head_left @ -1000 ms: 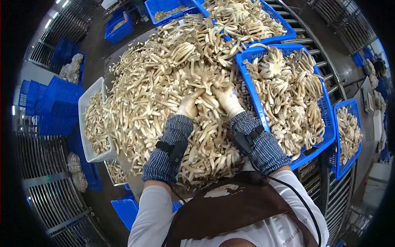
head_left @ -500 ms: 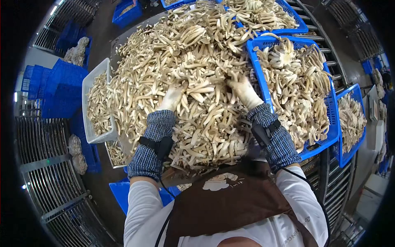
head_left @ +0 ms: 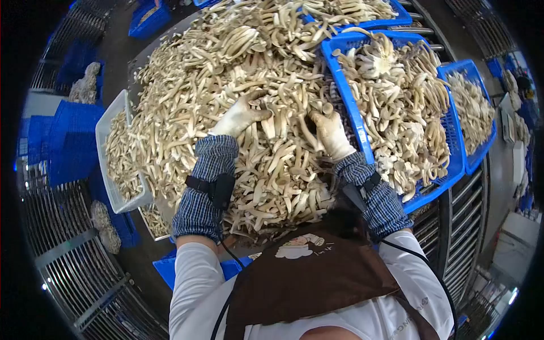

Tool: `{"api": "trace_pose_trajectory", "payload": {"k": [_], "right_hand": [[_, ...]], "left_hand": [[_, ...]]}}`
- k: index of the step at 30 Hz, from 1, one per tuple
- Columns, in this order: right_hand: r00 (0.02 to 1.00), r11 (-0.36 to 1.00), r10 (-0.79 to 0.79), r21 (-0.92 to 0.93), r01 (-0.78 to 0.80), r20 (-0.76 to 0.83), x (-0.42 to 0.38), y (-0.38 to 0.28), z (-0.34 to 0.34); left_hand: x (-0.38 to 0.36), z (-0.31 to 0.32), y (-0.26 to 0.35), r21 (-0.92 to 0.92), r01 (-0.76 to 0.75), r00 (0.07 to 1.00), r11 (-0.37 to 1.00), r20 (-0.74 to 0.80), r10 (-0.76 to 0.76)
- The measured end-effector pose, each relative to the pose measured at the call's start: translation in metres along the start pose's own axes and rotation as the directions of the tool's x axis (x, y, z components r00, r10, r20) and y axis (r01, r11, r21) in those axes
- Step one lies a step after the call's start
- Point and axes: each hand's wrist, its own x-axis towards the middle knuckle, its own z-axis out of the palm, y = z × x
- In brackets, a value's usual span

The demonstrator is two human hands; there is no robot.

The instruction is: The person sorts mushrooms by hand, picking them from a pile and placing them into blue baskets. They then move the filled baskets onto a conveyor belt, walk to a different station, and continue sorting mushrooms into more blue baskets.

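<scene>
A broad heap of pale brown mushrooms (head_left: 187,102) spreads in front of me. My left hand (head_left: 242,115), in a whitish glove, rests on the heap with thumb and fingers apart around some mushroom stems. Nothing is clearly gripped in it. My right hand (head_left: 330,130), gloved too, is bent at the heap's right part, its fingers curled against a mushroom near the blue crate. Whether that mushroom is held firmly is hard to tell. Both forearms wear checked sleeves with black straps.
Right of the heap, a blue crate (head_left: 356,107) holds mushroom clusters, with another blue crate (head_left: 471,160) beyond it. A white basket (head_left: 103,136) of mushrooms stands at the left. Rollers (head_left: 464,209) run along the right. Stacked blue crates (head_left: 73,139) stand farther left.
My left hand has opened wider and shifted slightly up. The fingers of my right hand have curled beside a mushroom. The whole view has shifted a little, with the crates now farther left.
</scene>
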Motion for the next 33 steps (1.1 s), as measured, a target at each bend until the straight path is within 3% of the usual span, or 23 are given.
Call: {"api": "trace_pose_trajectory", "payload": {"k": [1,4,5,6,8,9,11,13,15,16,19,20,22,23,24,25,26,27,29,30,31,32,33], "right_hand": [[0.996,0.973,0.094,0.213,-0.092,0.003,-0.002,0.006,-0.002],[0.989,0.986,0.050,0.165,-0.027,-0.138,-0.017,0.018,-0.008],[0.953,0.973,-0.145,0.134,0.185,-0.265,-0.014,0.032,-0.008],[0.864,0.924,-0.331,0.057,0.379,-0.378,-0.010,0.046,-0.009],[0.927,0.983,0.063,-0.137,-0.121,-0.370,-0.036,0.032,-0.016],[0.879,0.904,-0.168,-0.426,-0.043,-0.446,-0.026,0.078,-0.018],[0.894,0.916,0.034,-0.343,-0.206,-0.446,-0.033,0.091,-0.029],[0.855,0.903,0.005,-0.365,-0.227,-0.519,-0.049,0.096,-0.025],[0.818,0.836,0.100,-0.399,-0.378,-0.566,-0.041,0.114,-0.028],[0.815,0.944,0.257,-0.046,-0.327,-0.519,-0.033,0.112,-0.032],[0.860,0.986,0.152,0.133,-0.099,-0.486,-0.021,0.088,-0.040],[0.913,0.941,0.295,0.251,-0.227,-0.281,-0.004,0.086,-0.043],[0.993,0.982,-0.073,-0.183,0.055,-0.094,0.002,0.077,-0.037],[0.854,0.642,-0.510,-0.615,0.458,0.105,0.002,0.071,-0.030],[0.955,0.950,-0.296,-0.095,0.298,0.034,0.007,0.061,-0.010],[0.991,0.891,-0.051,0.453,-0.010,0.122,0.010,0.053,0.012],[0.970,0.919,-0.132,0.392,0.043,0.203,0.008,0.044,0.018],[0.943,0.849,-0.045,0.509,-0.138,0.331,-0.004,0.026,0.026],[0.911,0.771,0.032,0.570,-0.284,0.412,-0.023,-0.001,0.050],[0.960,0.823,0.056,0.532,-0.200,0.273,-0.019,0.017,0.074],[0.862,0.717,-0.045,0.617,-0.324,0.505,-0.036,-0.021,0.082],[0.884,0.707,-0.008,0.627,-0.326,0.468,-0.039,-0.032,0.111],[0.749,0.709,0.031,0.513,-0.483,0.662,-0.041,-0.046,0.121]], "left_hand": [[0.013,0.001,-0.009,-0.241,0.054,0.997,0.969,0.067,-0.039],[0.057,0.011,-0.029,-0.390,-0.076,0.997,0.918,-0.061,0.057],[0.065,0.011,-0.031,-0.418,0.018,1.000,0.908,-0.013,-0.026],[0.076,0.015,-0.038,-0.293,0.010,0.995,0.956,-0.091,-0.038],[0.110,0.011,-0.072,0.107,0.049,0.992,0.993,-0.123,-0.035],[0.114,0.011,-0.065,0.396,0.137,0.990,0.908,-0.079,-0.115],[0.120,0.028,-0.046,0.630,0.171,0.985,0.758,-0.110,-0.131],[0.127,0.036,-0.034,0.670,0.163,0.986,0.724,-0.095,-0.134],[0.129,0.035,-0.028,0.737,0.003,0.998,0.675,0.038,-0.046],[0.136,0.033,-0.039,0.679,-0.036,0.999,0.733,0.044,0.008],[0.147,0.022,-0.042,0.622,0.010,0.990,0.783,0.104,-0.095],[0.151,0.018,-0.044,0.548,0.058,0.984,0.835,0.108,-0.140],[0.141,0.016,-0.051,0.351,0.139,0.962,0.926,0.176,-0.211],[0.127,0.019,-0.050,0.227,0.183,0.942,0.957,0.239,-0.237],[0.113,0.021,-0.050,0.108,0.239,0.917,0.965,0.301,-0.261],[0.105,0.015,-0.039,0.564,0.059,0.958,0.824,0.200,-0.205],[0.084,0.010,-0.019,0.434,0.181,0.926,0.883,0.227,-0.301],[0.066,0.002,-0.006,0.292,0.306,0.885,0.906,0.265,-0.384],[0.045,-0.027,-0.015,0.229,0.252,0.934,0.940,0.198,-0.298],[0.036,-0.044,-0.022,-0.045,0.326,0.930,0.944,0.197,-0.312],[0.025,-0.061,-0.029,-0.316,0.372,0.925,0.873,0.205,-0.320],[0.012,-0.081,-0.036,-0.550,0.427,0.896,0.718,0.149,-0.419],[-0.021,-0.095,0.008,-0.402,0.434,0.897,0.806,0.113,-0.427]]}}
